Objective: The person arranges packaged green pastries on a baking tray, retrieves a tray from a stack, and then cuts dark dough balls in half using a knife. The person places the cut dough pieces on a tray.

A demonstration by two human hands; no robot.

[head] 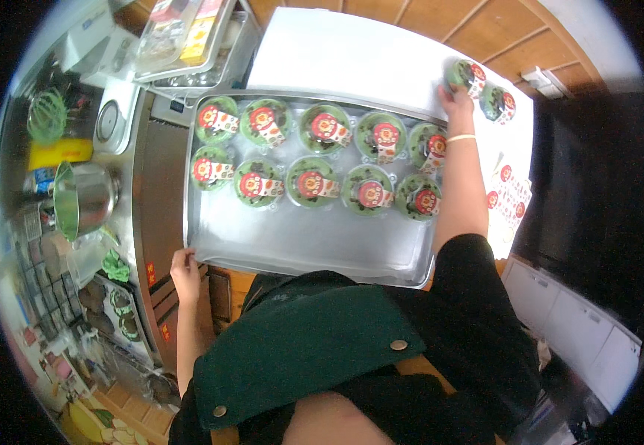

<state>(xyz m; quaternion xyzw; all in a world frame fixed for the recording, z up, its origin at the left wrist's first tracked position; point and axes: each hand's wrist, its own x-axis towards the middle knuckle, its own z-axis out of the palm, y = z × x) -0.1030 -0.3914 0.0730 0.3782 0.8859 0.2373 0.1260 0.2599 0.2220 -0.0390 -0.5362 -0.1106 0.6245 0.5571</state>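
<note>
My left hand (185, 273) grips the near left corner of a large metal baking tray (300, 239). On the tray stand two rows of round clear plastic containers with green contents, dark bits on top and red round stickers with a patterned strip; one container (312, 182) sits in the front row. My right hand (458, 101) reaches past the tray's far right corner and has its fingers on a similar container (460, 73) on the white surface (344, 53). Another stickered container (497, 104) stands just right of it. My fingers partly hide the grasped one.
Sheets of red stickers (508, 200) lie at the right edge of the white surface. On the left steel counter are a metal mixing bowl (91, 197), a kitchen scale (115, 119) and a tray of dark round pastries (121, 317). Stacked plastic bins (188, 72) stand at the back left.
</note>
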